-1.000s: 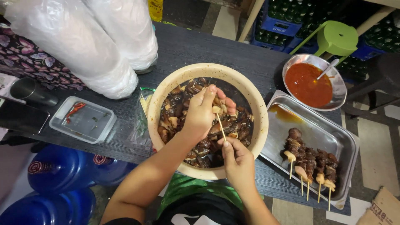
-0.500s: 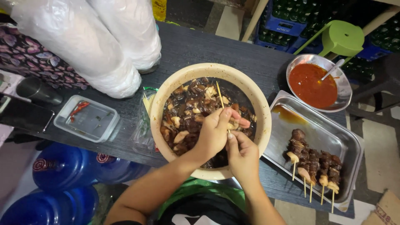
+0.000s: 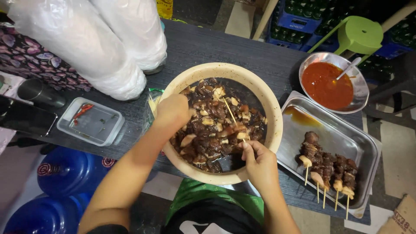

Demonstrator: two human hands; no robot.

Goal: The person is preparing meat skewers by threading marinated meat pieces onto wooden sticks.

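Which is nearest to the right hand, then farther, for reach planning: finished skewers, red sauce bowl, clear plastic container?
From the right hand:
1. Finished skewers, just right, in the metal tray.
2. Red sauce bowl, upper right.
3. Clear plastic container, far left.

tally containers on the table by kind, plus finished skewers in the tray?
Bowls: 2, the tan bowl of dark meat and the metal sauce bowl
Metal tray: 1
Clear plastic box: 1
Finished skewers: about 4, closely packed
Total: about 8

Red sauce bowl [image 3: 333, 82], clear plastic container [image 3: 90, 121], blue water jugs [image 3: 69, 173], white bags [image 3: 93, 45].
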